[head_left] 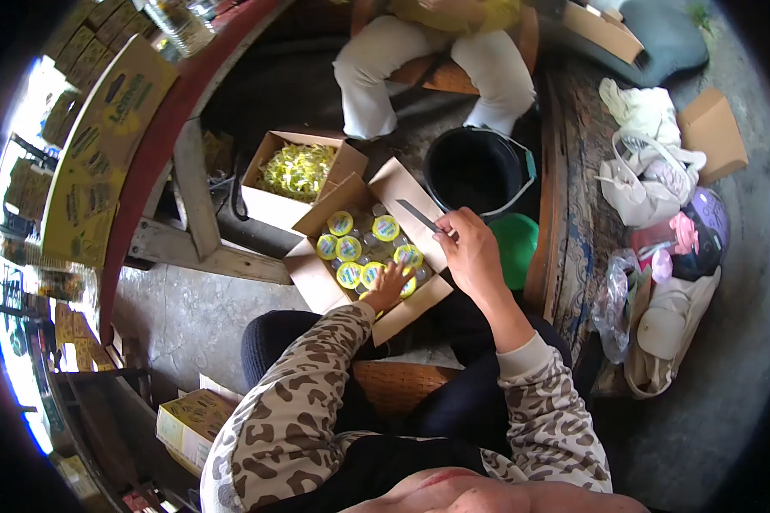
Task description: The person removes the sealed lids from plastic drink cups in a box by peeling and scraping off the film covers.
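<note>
An open cardboard box (315, 280) stands before my knees, its flaps folded outward. Inside are several small containers with round yellow-and-green printed lids (348, 248), among clear, greyish tops. My left hand (387, 286) reaches into the near side of this box, fingers spread over the lids and touching them. Whether it grips one is partly hidden. Above the right flap, my right hand (470, 252) is closed around a knife (419, 215) with a narrow dark blade pointing up and left. The blade is apart from the containers.
Behind is another box (269, 201) filled with yellow strips. A black bucket (429, 162) and a green basin (515, 252) stand right of my box. Opposite sits a person in white trousers (364, 77). A red-edged table (158, 128) runs along the left; bags (659, 333) lie right.
</note>
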`<state>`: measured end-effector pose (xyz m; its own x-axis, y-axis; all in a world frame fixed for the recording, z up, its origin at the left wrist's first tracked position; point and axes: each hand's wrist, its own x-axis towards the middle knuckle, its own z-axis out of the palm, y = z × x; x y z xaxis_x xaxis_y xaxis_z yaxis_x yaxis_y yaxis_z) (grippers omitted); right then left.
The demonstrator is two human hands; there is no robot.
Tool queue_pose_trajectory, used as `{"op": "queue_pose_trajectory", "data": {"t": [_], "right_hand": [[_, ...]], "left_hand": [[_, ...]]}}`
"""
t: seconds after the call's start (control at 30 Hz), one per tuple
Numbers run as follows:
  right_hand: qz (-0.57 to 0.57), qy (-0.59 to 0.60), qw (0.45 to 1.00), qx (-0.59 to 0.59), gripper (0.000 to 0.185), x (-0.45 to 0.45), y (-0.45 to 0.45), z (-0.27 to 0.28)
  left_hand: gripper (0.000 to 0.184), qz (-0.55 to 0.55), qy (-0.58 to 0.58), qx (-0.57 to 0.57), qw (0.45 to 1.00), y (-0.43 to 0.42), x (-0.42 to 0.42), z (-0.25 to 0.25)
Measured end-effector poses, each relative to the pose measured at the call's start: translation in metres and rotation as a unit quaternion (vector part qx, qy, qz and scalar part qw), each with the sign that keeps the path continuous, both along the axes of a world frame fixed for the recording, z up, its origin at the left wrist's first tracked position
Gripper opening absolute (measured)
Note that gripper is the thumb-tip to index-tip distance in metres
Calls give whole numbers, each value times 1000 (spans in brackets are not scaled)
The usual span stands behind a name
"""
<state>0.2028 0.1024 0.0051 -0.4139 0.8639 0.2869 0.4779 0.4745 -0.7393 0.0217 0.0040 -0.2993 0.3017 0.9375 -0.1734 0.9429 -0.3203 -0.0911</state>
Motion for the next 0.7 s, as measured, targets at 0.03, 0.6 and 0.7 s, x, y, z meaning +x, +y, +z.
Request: {"op": "queue_pose_trajectory", "data": {"t": [0.03,0.6,0.7], "right_hand": [[11,4,1000,6,15,-1,0,-2],[17,7,1000,-24,16,-5,-2,2],[14,-2,1000,-24,16,-4,-3,3]], "left_hand": [[94,17,-26,-54,998,7,3,0],[106,96,-133,-129,978,9,1,10],[104,103,-163,-138,971,10,1,12]]}}
